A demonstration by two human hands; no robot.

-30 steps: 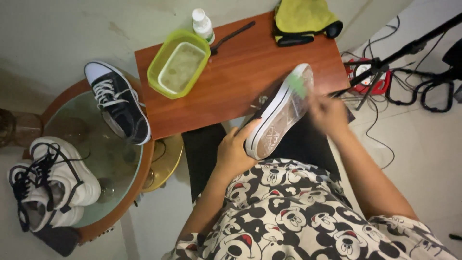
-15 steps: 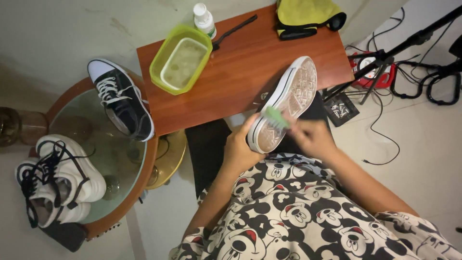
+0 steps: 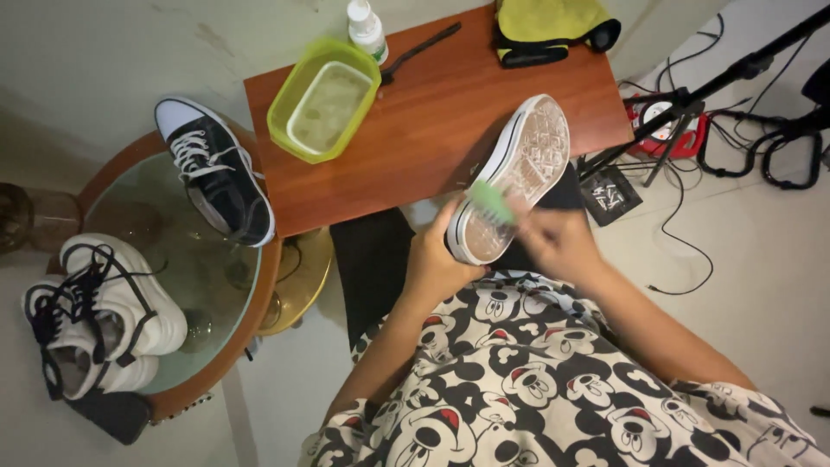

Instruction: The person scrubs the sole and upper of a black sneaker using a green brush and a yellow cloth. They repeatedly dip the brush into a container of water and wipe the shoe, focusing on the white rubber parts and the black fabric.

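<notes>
Brush [image 3: 491,201] has slid heelward along the sole, toward the left hand [image 3: 437,264] gripping the sneaker [image 3: 517,177]. Right hand [image 3: 553,242] clenches it; scrubbing continues.

— The brush [image 3: 491,202] in the grip?
— Green, against a pale sole edged white with a black stripe [image 3: 517,177].
— Beyond it?
— Red-brown table [image 3: 432,112], lime-green tub [image 3: 324,99].

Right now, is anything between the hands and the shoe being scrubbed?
Only the green brush, held in the right hand against the upturned sole of the shoe. The left hand grips the heel directly.
</notes>
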